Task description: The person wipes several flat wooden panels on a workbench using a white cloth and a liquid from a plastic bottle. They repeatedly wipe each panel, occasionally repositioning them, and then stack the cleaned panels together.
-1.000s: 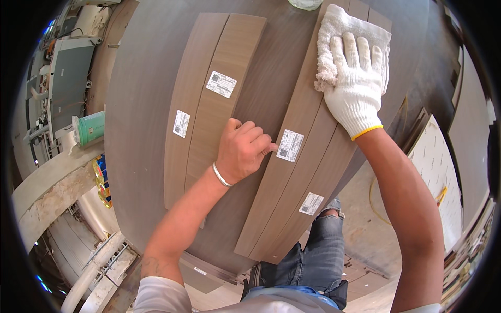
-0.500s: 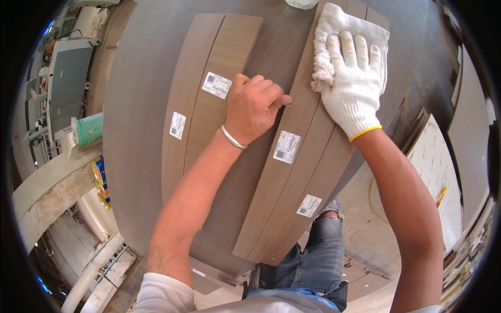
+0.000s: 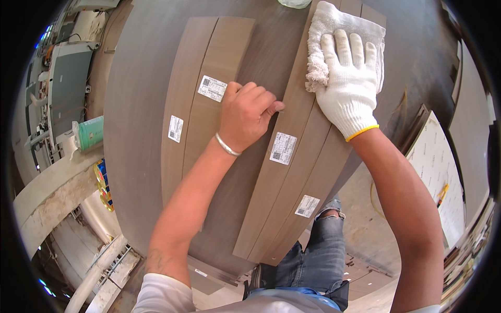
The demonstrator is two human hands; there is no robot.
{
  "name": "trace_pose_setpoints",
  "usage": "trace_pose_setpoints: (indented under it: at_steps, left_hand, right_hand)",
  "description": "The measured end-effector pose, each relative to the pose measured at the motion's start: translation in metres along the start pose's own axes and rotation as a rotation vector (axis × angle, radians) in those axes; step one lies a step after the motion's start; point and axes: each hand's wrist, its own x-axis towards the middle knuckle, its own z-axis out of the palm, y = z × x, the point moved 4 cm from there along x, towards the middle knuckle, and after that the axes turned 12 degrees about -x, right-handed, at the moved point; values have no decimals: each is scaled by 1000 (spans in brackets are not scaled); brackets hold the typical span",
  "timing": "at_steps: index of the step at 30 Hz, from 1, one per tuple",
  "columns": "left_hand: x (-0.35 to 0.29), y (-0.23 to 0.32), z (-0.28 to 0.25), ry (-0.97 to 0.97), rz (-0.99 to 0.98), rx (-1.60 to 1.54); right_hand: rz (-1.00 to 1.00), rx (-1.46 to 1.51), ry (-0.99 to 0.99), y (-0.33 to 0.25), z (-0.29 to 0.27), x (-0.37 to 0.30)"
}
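My bare left hand (image 3: 248,113), with a silver bangle at the wrist, is closed with the thumb pointing right, over the gap between two groups of boards. Whatever its fingers may hold is hidden. My right hand (image 3: 348,86) wears a white knit glove with a yellow cuff edge. It lies flat, fingers stretched out, on a folded white fluffy cloth (image 3: 360,25). Under the cloth is the right group of narrow brown wood-grain boards (image 3: 292,182), lying side by side. Left of my left hand lie two similar boards (image 3: 201,122). Paper labels (image 3: 283,148) stick to the boards.
The boards rest on a large dark brown panel (image 3: 133,104). A clear plastic item (image 3: 295,3) sits at its far edge. A green cylinder (image 3: 91,133) and grey machinery (image 3: 70,88) stand left. White and grey sheets (image 3: 436,167) lean at the right.
Both hands have shifted slightly left in the picture, with the cloth still under the right one. A small tip seen earlier at my left thumb no longer shows.
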Motion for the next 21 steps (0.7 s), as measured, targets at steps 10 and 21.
trace_pose_setpoints:
  at_steps: [10, 21]
  left_hand:
    - [-19, 9, -3, -4, 13, -18]
    - [-5, 3, -1, -2, 45, 29]
  right_hand:
    - [-17, -18, 41, 0, 2, 0]
    - [-7, -16, 23, 0, 2, -1]
